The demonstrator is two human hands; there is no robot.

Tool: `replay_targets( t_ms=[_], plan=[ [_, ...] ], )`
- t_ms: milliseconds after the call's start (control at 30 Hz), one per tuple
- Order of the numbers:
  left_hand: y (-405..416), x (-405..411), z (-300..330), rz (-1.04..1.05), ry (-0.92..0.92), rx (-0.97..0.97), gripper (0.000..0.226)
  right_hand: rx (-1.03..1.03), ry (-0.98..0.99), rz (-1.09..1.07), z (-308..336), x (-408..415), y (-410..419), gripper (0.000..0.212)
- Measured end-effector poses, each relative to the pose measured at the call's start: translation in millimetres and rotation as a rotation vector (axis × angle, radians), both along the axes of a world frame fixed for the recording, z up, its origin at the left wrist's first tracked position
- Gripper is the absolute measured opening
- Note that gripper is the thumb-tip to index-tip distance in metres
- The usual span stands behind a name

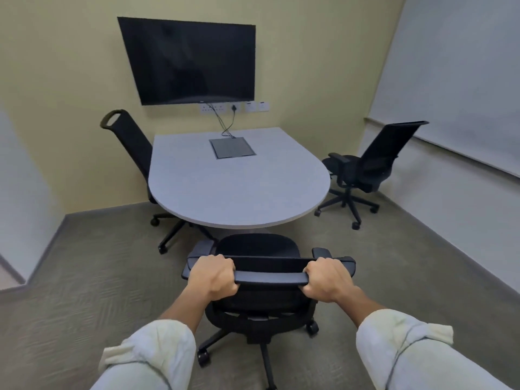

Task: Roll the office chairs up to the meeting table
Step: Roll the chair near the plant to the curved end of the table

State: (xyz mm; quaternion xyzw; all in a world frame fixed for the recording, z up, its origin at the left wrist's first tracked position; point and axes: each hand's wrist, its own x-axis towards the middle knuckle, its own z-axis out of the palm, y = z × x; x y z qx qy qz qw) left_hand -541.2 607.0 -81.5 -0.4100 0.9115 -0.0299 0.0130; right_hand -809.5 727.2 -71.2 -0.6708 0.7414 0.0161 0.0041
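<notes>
Near chair point(259, 250) gripped, short of table point(239, 178).
Left hand point(212, 275), right hand point(326, 278) clenched on backrest; ten o'clock chair point(132, 142) tucked, two o'clock chair point(365, 167) apart.

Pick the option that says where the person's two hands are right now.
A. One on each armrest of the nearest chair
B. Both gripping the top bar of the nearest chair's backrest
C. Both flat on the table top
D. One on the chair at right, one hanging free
B: the left hand and the right hand are each wrapped around the top bar of the nearest chair, short of the table.
</notes>
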Motion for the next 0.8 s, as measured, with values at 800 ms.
replay_targets(
  t_ms=[800],
  plan=[
    [-83.1,-52.9,2.6,0.101,0.049,0.083,0.031,-0.027,0.051,0.012,-8.5,-56.8,-112.0,0.016]
  ],
)
